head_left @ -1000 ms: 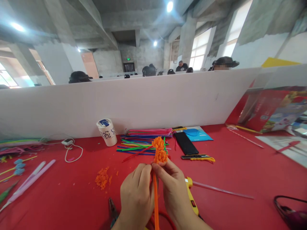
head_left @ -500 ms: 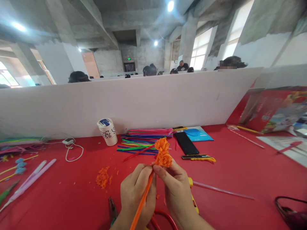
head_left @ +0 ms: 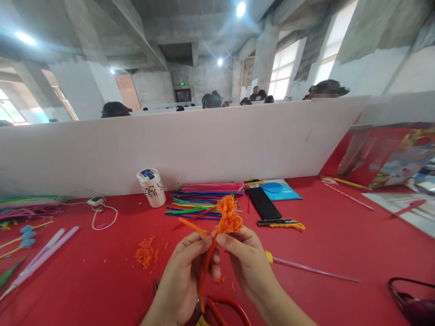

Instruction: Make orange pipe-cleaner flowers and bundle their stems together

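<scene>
Both my hands hold an orange pipe-cleaner piece (head_left: 227,216) with a fuzzy, bunched top, just above the red table (head_left: 340,244). My left hand (head_left: 185,276) is closed round its orange stem, whose loose end sticks out to the upper left. My right hand (head_left: 246,260) pinches the stem just under the bunched top. Red-handled scissors (head_left: 226,310) lie under my wrists. Orange fluff scraps (head_left: 146,252) lie on the table to the left of my hands.
A pile of coloured pipe cleaners (head_left: 200,199), a paper cup (head_left: 152,186), a black phone (head_left: 263,203), a utility knife (head_left: 280,222) and a glue gun stick (head_left: 312,270) lie beyond and right. A white partition (head_left: 204,145) stands behind. Other people sit beyond it.
The orange stem has been bent: its long end, which hung down between my hands, now sticks out to the upper left. My left hand has dropped and turned slightly.
</scene>
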`<action>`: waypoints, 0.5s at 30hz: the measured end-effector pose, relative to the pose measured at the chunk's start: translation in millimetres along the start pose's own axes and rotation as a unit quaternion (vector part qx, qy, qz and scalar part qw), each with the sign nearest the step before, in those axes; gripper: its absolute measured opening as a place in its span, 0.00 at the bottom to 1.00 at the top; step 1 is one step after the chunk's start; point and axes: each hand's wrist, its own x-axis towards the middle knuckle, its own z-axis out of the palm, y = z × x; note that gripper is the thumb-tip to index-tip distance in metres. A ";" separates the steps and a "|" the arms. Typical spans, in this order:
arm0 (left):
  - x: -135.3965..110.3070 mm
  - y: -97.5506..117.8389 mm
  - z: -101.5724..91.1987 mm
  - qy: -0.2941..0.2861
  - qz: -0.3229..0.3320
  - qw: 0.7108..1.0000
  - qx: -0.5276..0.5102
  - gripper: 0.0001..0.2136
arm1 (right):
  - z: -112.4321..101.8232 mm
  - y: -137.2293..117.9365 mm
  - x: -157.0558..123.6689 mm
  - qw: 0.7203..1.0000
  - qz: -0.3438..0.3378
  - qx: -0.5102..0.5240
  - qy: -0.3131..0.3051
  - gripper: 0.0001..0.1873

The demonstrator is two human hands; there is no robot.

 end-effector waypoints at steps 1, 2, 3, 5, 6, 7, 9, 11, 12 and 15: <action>0.6 0.5 -0.5 -0.010 -0.024 0.999 -0.022 0.06 | -0.6 -0.6 0.3 1.000 0.011 0.007 -0.004 0.06; 1.1 0.8 -0.8 -0.023 -0.049 0.998 -0.045 0.06 | -1.4 -1.4 0.6 1.000 0.020 0.012 -0.008 0.06; 1.3 0.7 -0.7 -0.035 -0.076 0.994 -0.067 0.06 | -2.2 -2.2 0.8 1.000 0.027 0.014 -0.007 0.06; 1.5 0.0 0.2 -0.053 -0.118 0.986 -0.100 0.07 | -3.7 -3.4 1.2 0.999 0.032 0.012 0.002 0.06; 1.5 -0.7 0.9 -0.055 -0.128 0.985 -0.106 0.07 | -4.3 -3.5 1.5 0.999 0.032 0.010 0.008 0.07; 1.7 -1.6 1.7 -0.052 -0.127 0.985 -0.102 0.07 | -4.6 -3.1 2.0 0.999 0.031 0.008 0.012 0.07; 3.0 -4.1 2.6 -0.023 -0.084 0.994 -0.071 0.05 | -4.6 -1.0 3.7 0.999 0.031 0.004 0.019 0.08; 5.7 -7.4 1.9 0.016 0.004 1.000 -0.002 0.06 | -4.1 2.4 5.9 0.999 0.021 -0.005 0.032 0.08; 7.5 -9.2 0.7 0.036 0.058 0.997 0.045 0.07 | -3.7 4.3 7.1 0.999 0.010 -0.011 0.045 0.08; 12.4 -14.3 -5.6 0.096 0.216 0.945 0.227 0.08 | -2.6 9.3 9.5 0.994 -0.027 -0.036 0.096 0.08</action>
